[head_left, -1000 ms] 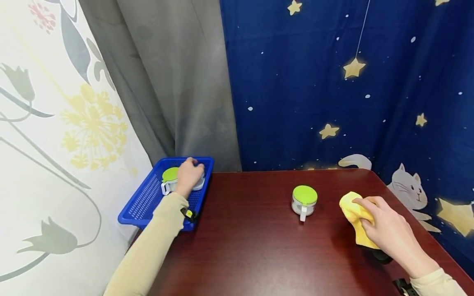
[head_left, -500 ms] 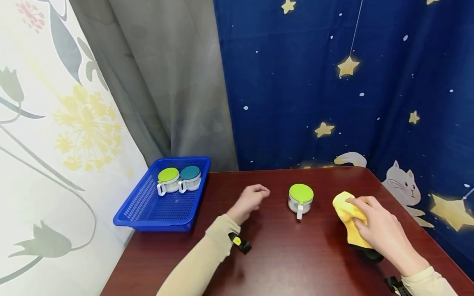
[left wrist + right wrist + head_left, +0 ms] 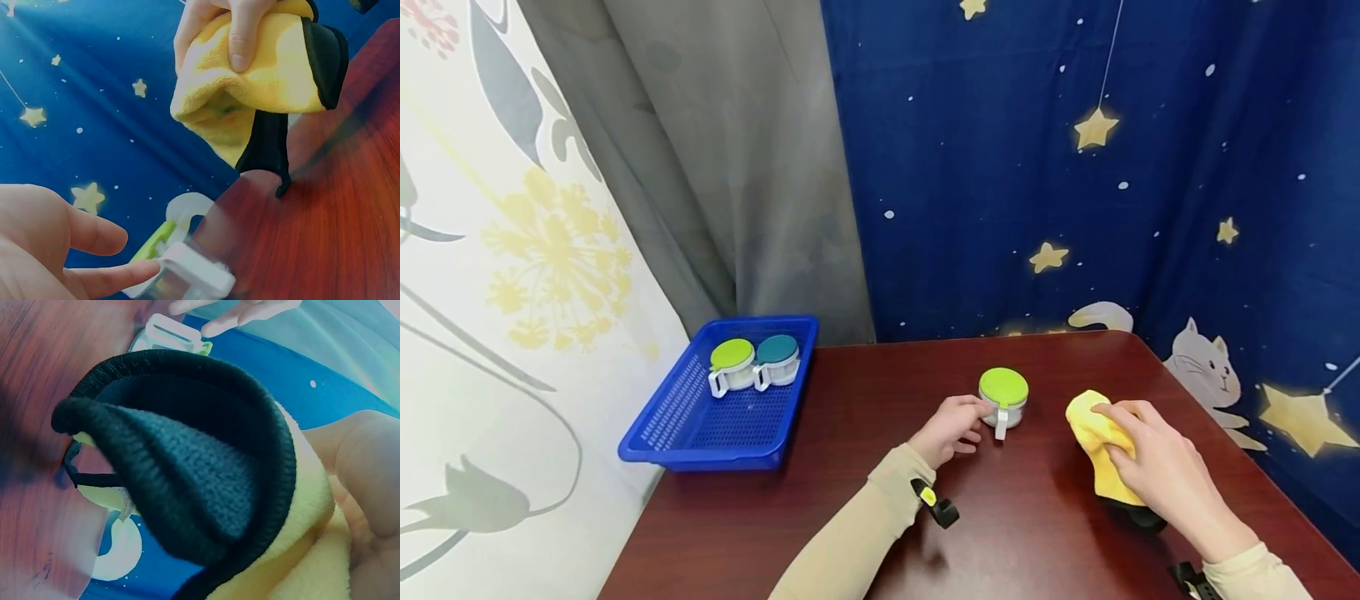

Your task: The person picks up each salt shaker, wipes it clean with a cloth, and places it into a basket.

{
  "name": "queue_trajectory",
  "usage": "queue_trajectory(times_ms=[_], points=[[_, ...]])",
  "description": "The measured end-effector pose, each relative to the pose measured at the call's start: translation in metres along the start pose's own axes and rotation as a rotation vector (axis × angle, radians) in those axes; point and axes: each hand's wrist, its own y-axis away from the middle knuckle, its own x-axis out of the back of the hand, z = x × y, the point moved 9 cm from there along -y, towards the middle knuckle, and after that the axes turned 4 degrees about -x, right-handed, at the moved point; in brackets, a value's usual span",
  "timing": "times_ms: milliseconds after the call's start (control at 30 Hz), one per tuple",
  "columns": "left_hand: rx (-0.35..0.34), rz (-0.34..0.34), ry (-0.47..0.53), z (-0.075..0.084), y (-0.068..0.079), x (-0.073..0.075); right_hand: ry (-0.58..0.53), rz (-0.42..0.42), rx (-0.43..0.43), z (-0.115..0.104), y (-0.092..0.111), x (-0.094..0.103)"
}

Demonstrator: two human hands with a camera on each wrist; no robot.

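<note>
A glass jar (image 3: 1003, 400) with a lime-green lid and white handle stands on the table, right of the middle. My left hand (image 3: 953, 427) is at its left side, fingers extended, a fingertip at the handle (image 3: 199, 270) in the left wrist view; the thumb stands apart from it. My right hand (image 3: 1165, 462) grips a folded yellow cloth (image 3: 1101, 442) with dark edging, held above the table right of the jar. In the right wrist view the cloth's grey inner side (image 3: 187, 456) shows and hides most of the fingers.
On the left of the table sits a blue plastic basket (image 3: 715, 457). Inside it, side by side, are a green-lidded jar (image 3: 732, 360) and a teal-lidded jar (image 3: 777, 357). Curtains (image 3: 970, 208) hang behind the dark red table (image 3: 865, 392).
My left hand has left the teal-lidded jar in the basket and moved right to the green-lidded jar on the table. The right hand keeps hold of the cloth in about the same place.
</note>
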Motion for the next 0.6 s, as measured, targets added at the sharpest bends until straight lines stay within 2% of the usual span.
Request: queue_trajectory(times_ms=[233,500,600], points=[[0.041,0.031,0.069,-0.01,-0.001,-0.011,-0.003,0.008,-0.003,-0.003,0.003,-0.003],[0.121,-0.054,0.255,-0.023,-0.007,-0.026,-0.024,0.01,-0.009,-0.005,0.003,-0.008],[0.157,-0.055,0.315,-0.026,-0.011,-0.029,-0.029,0.017,-0.005,-0.007,0.004,-0.01]])
